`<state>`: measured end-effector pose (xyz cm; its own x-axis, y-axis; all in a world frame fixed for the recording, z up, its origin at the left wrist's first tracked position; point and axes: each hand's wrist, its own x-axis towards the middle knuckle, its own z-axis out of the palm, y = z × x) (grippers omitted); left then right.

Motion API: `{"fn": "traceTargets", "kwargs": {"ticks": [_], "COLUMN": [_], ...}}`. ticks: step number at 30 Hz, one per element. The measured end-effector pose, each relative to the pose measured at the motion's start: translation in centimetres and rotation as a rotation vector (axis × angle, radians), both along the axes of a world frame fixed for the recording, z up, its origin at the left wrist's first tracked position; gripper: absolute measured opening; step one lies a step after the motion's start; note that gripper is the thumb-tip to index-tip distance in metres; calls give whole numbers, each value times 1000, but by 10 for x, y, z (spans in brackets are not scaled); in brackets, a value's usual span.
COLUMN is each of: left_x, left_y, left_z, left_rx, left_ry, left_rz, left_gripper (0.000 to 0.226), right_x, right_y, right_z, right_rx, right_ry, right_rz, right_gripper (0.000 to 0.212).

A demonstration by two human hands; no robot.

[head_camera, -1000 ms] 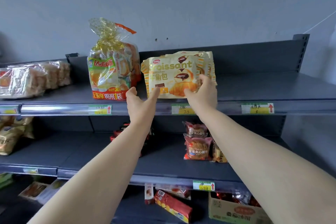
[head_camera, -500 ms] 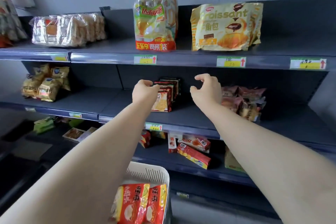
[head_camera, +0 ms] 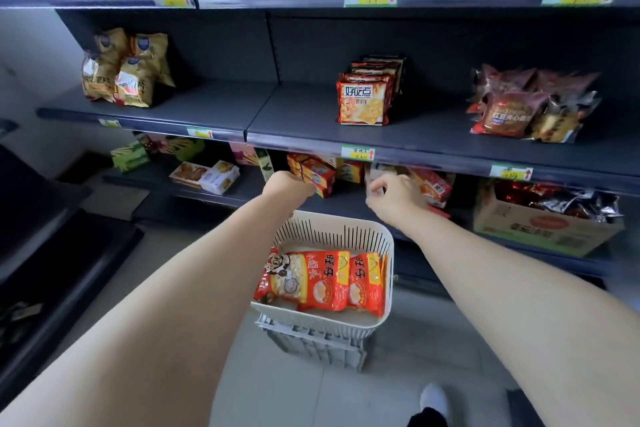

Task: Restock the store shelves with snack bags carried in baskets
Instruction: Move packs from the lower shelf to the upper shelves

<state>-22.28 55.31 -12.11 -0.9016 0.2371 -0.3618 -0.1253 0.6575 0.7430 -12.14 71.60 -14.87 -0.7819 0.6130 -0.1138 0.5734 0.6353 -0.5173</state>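
While red snack bags (head_camera: pixel 322 279) lie in the basket (head_camera: pixel 346 230), the right hand (head_camera: pixel 394 199) hovers above it, loosely curled and empty; of the left hand (head_camera: pixel 287 185), fingers hidden, I cannot tell

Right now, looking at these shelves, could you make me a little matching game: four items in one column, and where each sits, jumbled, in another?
Items:
1 red snack bags
2 cracker packs
3 gold bags
4 cardboard box

Places:
A lower shelf, right
B middle shelf, left end
C white basket
D middle shelf, centre

Pairs: 1-C, 2-D, 3-B, 4-A
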Motion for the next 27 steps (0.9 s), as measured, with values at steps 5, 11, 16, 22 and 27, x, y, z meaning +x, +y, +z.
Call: {"fn": "traceTargets", "kwargs": {"ticks": [5, 11, 16, 22, 27], "left_x": [-5, -16, -31, -60, -70], "left_y": [-27, -36, -25, -22, -20], "left_z": [-35, -76, -101, -146, -191], "left_rx": [-108, -170, -331, -416, -552], "left_ry": [-28, -125, -150, -172, -244], "left_rz": [28, -25, -45, -9, -183], "left_gripper": [12, 34, 34, 35, 29], "right_x": [10, 7, -12, -41, -43], "right_y": [-7, 5, 21, 32, 26], "right_z": [-37, -77, -105, -133, -161], "right_rx": [-99, -296, -356, -325, -372], "right_ry": [-112, -278, -349, -350, -438], "right_rz": [34, 131, 204, 226, 244], "right_gripper": [26, 22, 13, 15, 28]}}
